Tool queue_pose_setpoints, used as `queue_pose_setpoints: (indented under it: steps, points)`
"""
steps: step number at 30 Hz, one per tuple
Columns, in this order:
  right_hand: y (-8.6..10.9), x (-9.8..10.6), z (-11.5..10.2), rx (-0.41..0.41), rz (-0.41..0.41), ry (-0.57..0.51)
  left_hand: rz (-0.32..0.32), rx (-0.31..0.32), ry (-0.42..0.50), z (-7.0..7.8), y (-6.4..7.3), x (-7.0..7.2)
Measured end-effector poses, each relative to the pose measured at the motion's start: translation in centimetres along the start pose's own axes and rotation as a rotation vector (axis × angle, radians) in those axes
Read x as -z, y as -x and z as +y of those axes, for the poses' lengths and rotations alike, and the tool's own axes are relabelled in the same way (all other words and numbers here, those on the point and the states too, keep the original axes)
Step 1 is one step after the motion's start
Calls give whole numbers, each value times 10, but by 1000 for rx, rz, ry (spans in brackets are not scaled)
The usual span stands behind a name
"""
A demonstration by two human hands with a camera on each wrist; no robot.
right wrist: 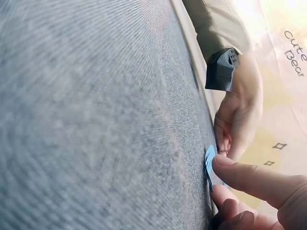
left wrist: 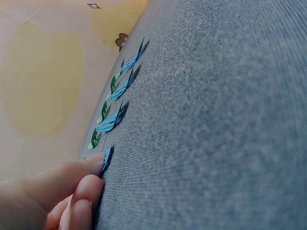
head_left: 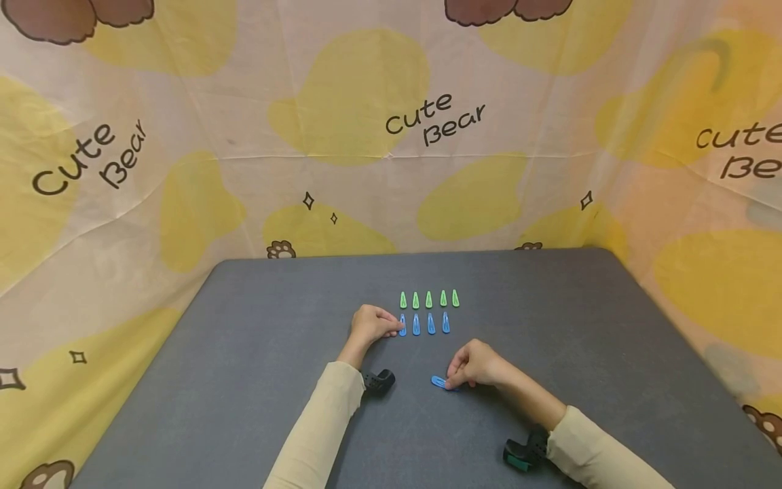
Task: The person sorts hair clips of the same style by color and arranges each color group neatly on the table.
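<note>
My left hand [head_left: 371, 324] is at the left end of a row of blue snap hair clips [head_left: 431, 323], its thumb and forefinger pinching the leftmost blue hair clip [left wrist: 106, 158]. That clip lines up with the others, its pointed end facing away. Nearer to me and to the right, my right hand [head_left: 479, 363] pinches another blue hair clip [head_left: 438, 382] by one end. The rounded end of this clip points left, low over the table, and the fingers hide the rest. Just beyond the blue row runs a matching row of green hair clips [head_left: 429, 299].
The grey table [head_left: 244, 380] has rounded far corners. A patterned cloth [head_left: 348, 95] hangs behind it and along both sides. Each wrist wears a black camera mount [head_left: 380, 382], held close over the tabletop.
</note>
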State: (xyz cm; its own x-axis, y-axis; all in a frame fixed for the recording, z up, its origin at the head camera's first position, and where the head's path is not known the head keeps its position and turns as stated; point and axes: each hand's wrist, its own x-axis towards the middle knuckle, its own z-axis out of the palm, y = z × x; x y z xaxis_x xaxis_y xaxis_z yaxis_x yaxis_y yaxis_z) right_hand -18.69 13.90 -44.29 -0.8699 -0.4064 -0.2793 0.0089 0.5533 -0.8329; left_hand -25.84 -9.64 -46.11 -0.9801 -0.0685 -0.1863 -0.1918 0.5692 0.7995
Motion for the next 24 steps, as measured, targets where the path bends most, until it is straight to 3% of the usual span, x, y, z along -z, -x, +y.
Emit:
queue_pose_setpoints:
  steps: [11, 24]
  points:
    - [-1, -8, -4, -59, 89, 85, 5, 1, -10, 1, 0, 0]
    - [2, -9, -5, -34, 93, 116, 3, 6, -12, 2, -1, 0]
